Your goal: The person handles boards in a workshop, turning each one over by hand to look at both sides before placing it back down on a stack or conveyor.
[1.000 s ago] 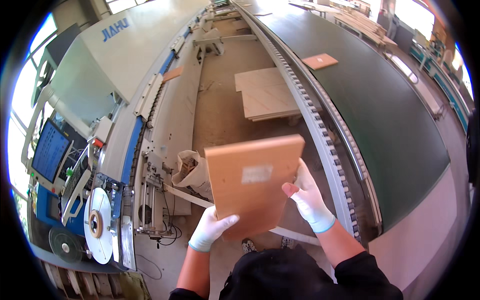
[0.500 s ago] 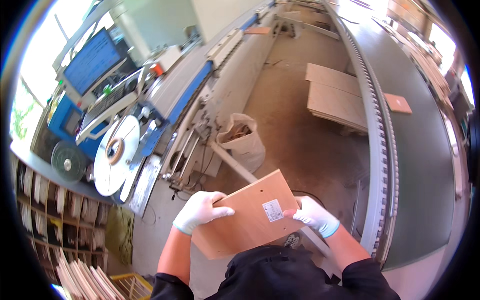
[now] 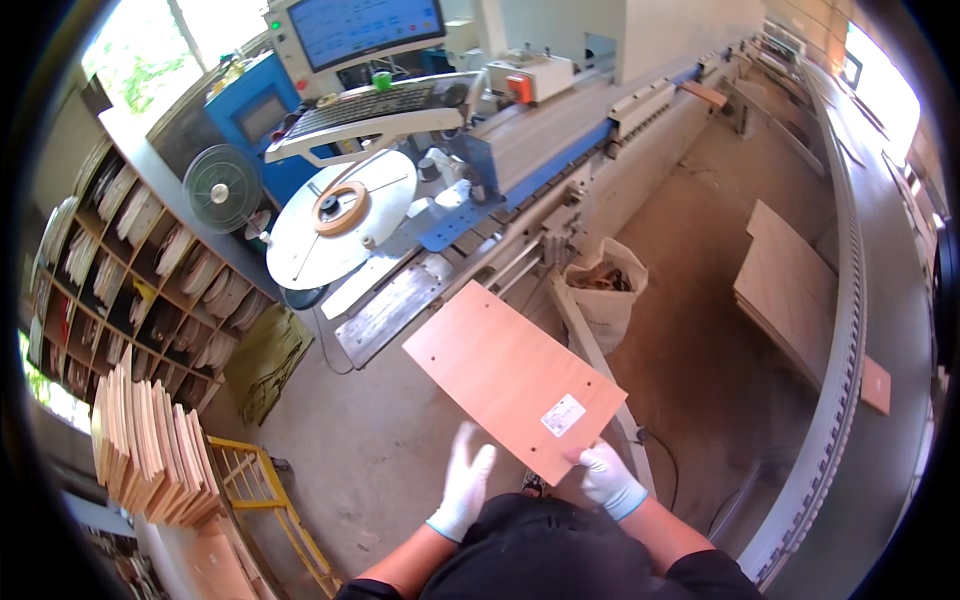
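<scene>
A rectangular wood-coloured board [image 3: 500, 370] with small drilled holes and a white label [image 3: 563, 414] is held out in front of me. My right hand [image 3: 612, 480], in a white glove, grips its near right corner, the thumb on the top face close to the label. My left hand [image 3: 464, 484], gloved too, is off the board just below its near edge, fingers extended and thumb apart, with nothing in it. The board slants from the upper left down to the right.
A machine with a monitor [image 3: 365, 28], keyboard [image 3: 362, 110] and white reel disc [image 3: 385, 190] stands ahead left. Shelves of edging rolls [image 3: 135, 270], stacked boards [image 3: 155, 440] and a yellow frame [image 3: 262, 490] lie left. A sack [image 3: 605, 300] and a conveyor [image 3: 905, 330] are right.
My view has swung left toward the machine and board stack. My left hand has let go of the board, which my right hand alone now holds, tilted the other way.
</scene>
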The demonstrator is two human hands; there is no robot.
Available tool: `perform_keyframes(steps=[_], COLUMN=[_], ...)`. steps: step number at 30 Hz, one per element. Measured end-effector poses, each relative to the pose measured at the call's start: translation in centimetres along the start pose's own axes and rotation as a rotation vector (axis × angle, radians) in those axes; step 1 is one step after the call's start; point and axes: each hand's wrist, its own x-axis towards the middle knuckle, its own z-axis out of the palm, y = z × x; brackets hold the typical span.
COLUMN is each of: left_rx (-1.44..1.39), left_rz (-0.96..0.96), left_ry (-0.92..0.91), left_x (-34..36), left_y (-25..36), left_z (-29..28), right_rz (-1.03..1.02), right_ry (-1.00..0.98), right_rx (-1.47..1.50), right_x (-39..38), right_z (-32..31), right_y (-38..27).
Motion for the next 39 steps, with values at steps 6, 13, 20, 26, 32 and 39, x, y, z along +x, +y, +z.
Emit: perform_keyframes(steps=[6, 13, 20, 26, 32, 39], left_rx=[-0.728, -0.968, -0.893, -0.621, -0.582, -0.623], left_rz=[-0.195, -0.369, -0.585, -0.646, -0.664, -0.689], left_ry=[-0.224, -0.244, 0.078, 0.004, -0.082, -0.167], left_x=[2.4, 8.9, 16.9, 20.4, 22.7, 27.1], left_y=[0.0, -5.4, -7.6, -3.4, -2.1, -1.2], left_z=[0.8, -2.9, -3.0, -3.1, 1.0, 6.5], right_rz=[0.063, 0.176, 0.211, 0.016, -0.111, 0.199], right_ry=[-0.155, -0.303, 0.656, 1.105, 1.181, 1.040], right_rx=[-0.044, -0.326, -0.021, 0.025, 0.434, -0.593], right_x=[6.6, 11.0, -2.2, -22.0, -28.7, -22.5], right_z=[5.8, 1.9, -20.0, -31.7, -28.6, -19.4], right_y=[2.6, 3.6, 6.6, 13.5, 24.4, 27.2])
